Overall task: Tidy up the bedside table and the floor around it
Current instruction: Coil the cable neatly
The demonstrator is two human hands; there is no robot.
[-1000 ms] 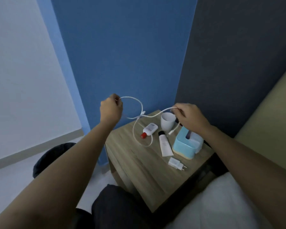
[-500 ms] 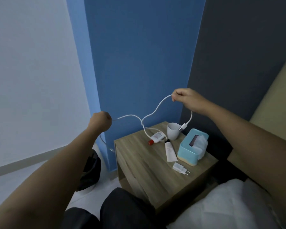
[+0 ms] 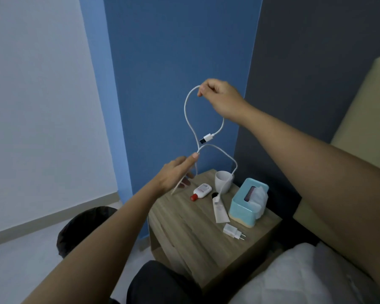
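Observation:
A white charging cable [image 3: 187,115] hangs in the air above the wooden bedside table [image 3: 198,235]. My right hand [image 3: 219,98] pinches its top loop high against the blue wall, with the USB plug [image 3: 206,138] dangling below. My left hand [image 3: 176,174] grips the cable lower down, just above the table's back left corner. The cable's far end trails down over a white cup [image 3: 223,181] onto a cream tube [image 3: 220,208].
On the table lie a small white bottle with a red cap [image 3: 201,191], a light blue tissue box [image 3: 248,201] and a white plug adapter [image 3: 233,231]. A dark bag [image 3: 83,224] sits on the floor to the left. White bedding [image 3: 294,275] lies at lower right.
My right hand rose higher and moved left with the cable. My left hand swung right and came in under it, so the cable now hangs in loops between them.

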